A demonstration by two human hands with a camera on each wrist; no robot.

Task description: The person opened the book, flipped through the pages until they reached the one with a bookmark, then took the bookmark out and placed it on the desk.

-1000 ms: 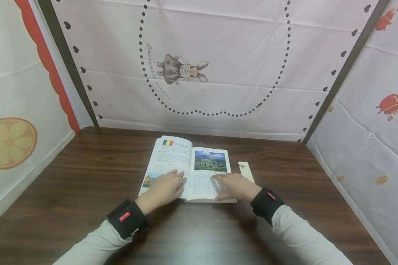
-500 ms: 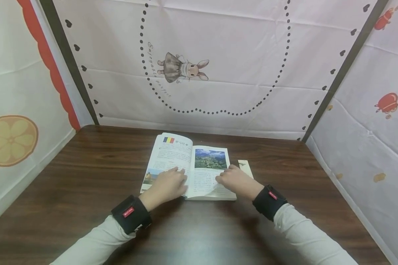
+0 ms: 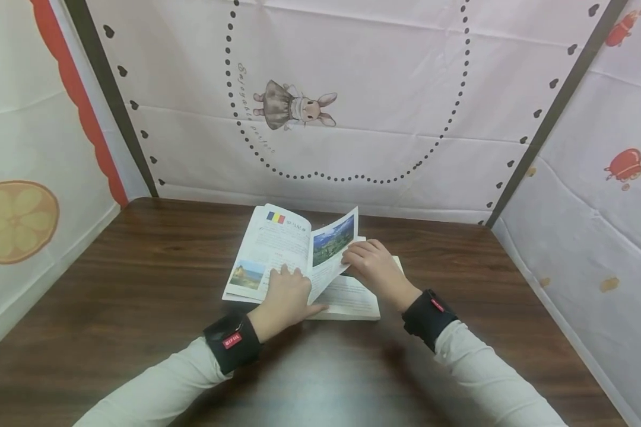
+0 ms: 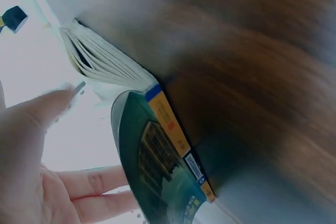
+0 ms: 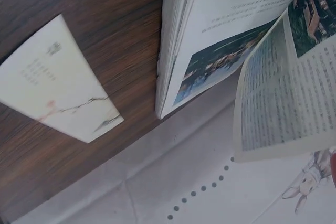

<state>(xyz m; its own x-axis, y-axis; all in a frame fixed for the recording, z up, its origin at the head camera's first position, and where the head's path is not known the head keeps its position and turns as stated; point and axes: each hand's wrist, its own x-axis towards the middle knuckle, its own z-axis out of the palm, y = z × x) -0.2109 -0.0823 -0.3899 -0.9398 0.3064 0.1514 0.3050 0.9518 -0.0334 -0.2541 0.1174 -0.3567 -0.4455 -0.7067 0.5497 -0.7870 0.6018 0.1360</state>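
Note:
An open book (image 3: 269, 243) lies on the table, with printed text and photos on its pages. My left hand (image 3: 285, 296) rests on the lower part of the left page, its fingers straight and its thumb spread over the book's bottom edge. In the left wrist view the book's green cover (image 4: 152, 150) and orange spine show beside that hand (image 4: 31, 145). My right hand (image 3: 376, 267) pinches the right edge of a page (image 3: 333, 240), which stands raised and curved off the pages beneath. The right wrist view shows the lifted page (image 5: 286, 93) apart from the page block.
A pale card like a bookmark (image 5: 63, 85), printed with a branch, lies on the table right of the book; my right hand mostly covers it in the head view. The brown wooden table (image 3: 139, 267) meets printed cloth walls (image 3: 395, 101) at the back and sides.
My right hand has gone from lying on the right page to pinching it and lifting it up and leftward. My left hand has shifted slightly right, with its thumb now spread out.

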